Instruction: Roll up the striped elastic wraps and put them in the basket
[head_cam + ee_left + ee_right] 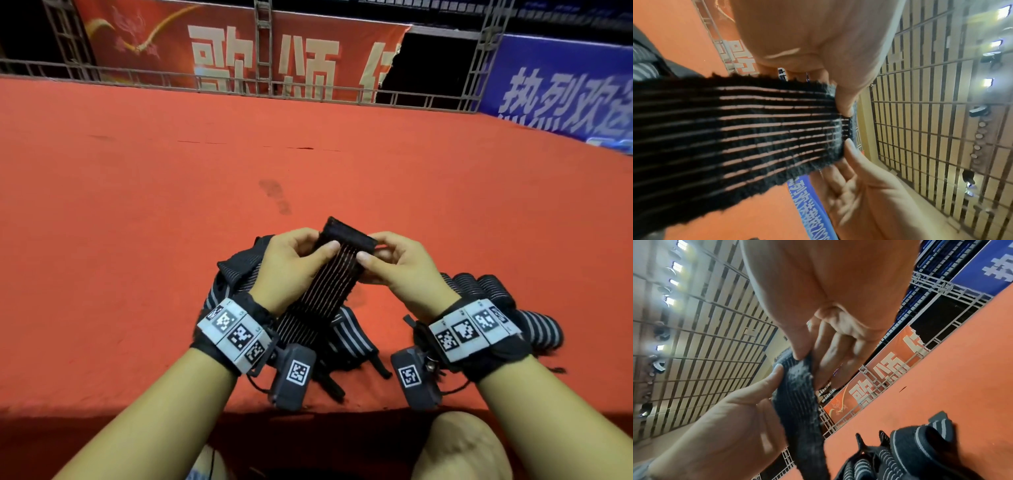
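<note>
Though head-hidden, wrap (pixel 760 129) see-through (wrist).

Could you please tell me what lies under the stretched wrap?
A pile of loose black grey-striped elastic wraps on the red carpet; its middle is covered by the stretched black striped wrap.

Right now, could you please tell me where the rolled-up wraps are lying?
In the head view, the rolled-up wraps lie on the red carpet at the lower right, just behind the right hand.
</note>
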### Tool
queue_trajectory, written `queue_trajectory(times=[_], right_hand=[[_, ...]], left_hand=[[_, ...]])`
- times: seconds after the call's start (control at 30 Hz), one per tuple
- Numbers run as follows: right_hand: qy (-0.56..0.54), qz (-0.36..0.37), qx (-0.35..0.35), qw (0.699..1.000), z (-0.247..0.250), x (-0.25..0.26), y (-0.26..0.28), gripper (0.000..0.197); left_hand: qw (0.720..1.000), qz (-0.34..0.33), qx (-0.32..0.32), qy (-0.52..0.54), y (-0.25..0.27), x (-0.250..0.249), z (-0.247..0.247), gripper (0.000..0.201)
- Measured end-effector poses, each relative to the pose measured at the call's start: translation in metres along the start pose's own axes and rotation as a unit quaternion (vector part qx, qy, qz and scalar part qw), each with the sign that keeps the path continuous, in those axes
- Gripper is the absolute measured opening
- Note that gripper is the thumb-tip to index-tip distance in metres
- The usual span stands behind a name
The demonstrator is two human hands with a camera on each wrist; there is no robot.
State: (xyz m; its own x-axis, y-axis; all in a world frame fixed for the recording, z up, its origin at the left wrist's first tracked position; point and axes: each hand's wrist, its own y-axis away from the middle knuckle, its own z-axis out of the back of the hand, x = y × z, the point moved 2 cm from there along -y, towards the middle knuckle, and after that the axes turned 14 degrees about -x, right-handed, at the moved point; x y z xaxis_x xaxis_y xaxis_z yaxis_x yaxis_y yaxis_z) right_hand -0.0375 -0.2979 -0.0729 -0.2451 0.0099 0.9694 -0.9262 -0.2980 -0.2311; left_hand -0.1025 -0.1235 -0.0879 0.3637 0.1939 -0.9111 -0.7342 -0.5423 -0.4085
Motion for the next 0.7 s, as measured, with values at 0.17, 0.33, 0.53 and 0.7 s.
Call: queue_trajectory(times=[0.17, 0.33, 0.53, 0.7], right_hand=[[-0.077, -0.019, -0.073, 0.994, 0.011, 0.011, -0.003, 0.011], [-0.114, 0.006, -0.142, 0.983, 0.031, 0.041, -0.021, 0.014], [-0.164, 0.004, -0.171, 0.972, 0.050, 0.081, -0.037, 0.016], [-0.192, 0.003, -0.175, 0.966, 0.062, 0.094, -0.047, 0.016]], left_hand=[[0.979, 0.040, 0.177, -0.093, 0.009, 0.029, 0.012, 0.027], [0.940, 0.047, 0.250, -0.227, 0.032, 0.066, 0.027, 0.015], [0.949, 0.037, 0.251, -0.185, 0.055, 0.060, 0.016, 0.009], [0.981, 0.014, 0.085, -0.172, 0.044, 0.050, 0.011, 0.038]])
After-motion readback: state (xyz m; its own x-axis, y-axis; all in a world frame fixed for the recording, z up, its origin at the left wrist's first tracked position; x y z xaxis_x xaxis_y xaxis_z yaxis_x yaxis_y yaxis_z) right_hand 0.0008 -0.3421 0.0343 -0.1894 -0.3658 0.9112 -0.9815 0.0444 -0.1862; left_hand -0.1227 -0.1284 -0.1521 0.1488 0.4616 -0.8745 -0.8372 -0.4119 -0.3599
